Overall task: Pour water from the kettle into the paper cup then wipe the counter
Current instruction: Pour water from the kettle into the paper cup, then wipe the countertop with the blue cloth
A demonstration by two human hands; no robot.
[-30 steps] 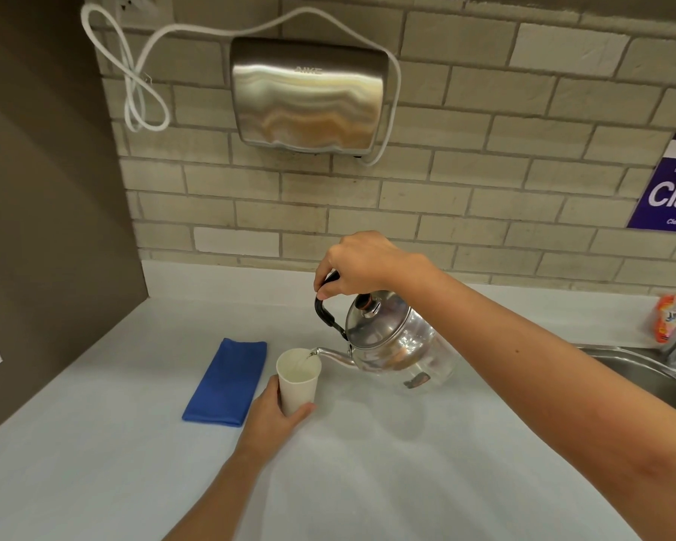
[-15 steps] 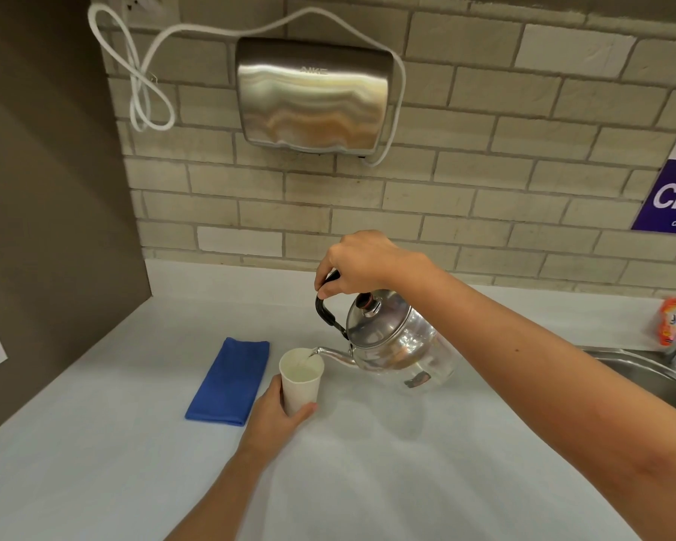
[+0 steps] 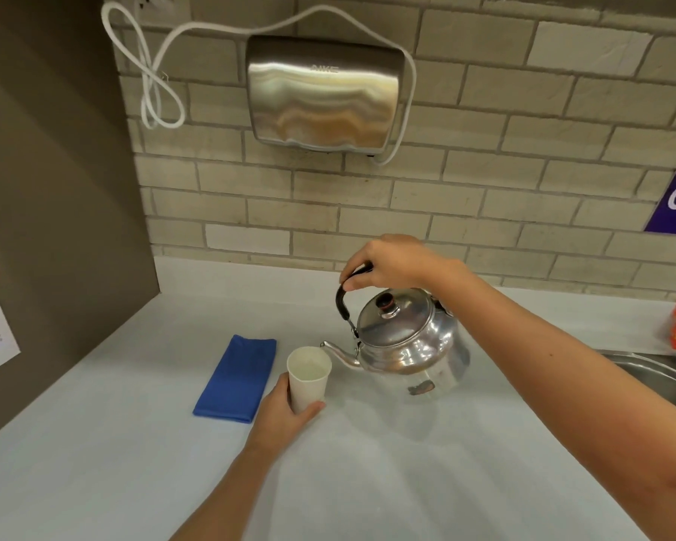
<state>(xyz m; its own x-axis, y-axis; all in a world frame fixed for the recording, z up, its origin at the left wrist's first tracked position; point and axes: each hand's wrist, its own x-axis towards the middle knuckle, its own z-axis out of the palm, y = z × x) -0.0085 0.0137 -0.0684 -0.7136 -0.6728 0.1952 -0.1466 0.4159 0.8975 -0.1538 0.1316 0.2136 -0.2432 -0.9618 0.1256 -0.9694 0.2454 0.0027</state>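
Gripping the black handle point(image 3: 344, 302) from above, the right hand point(image 3: 393, 263) holds the steel kettle point(image 3: 402, 339) clear of the pale worktop point(image 3: 367, 482), its spout point(image 3: 336, 353) just beside the rim of the paper cup point(image 3: 308, 378) and slightly above it. No stream of water can be made out at the spout. The cup stands upright on the worktop and is clasped low on its side by the left hand point(image 3: 285, 417), fingers curled around it. A folded blue cloth point(image 3: 237, 378) lies flat just left of the cup, apart from it. A steel sink point(image 3: 656, 378) is seen at the right edge, and a metal hand dryer point(image 3: 322, 95) is fixed to the brick wall behind.
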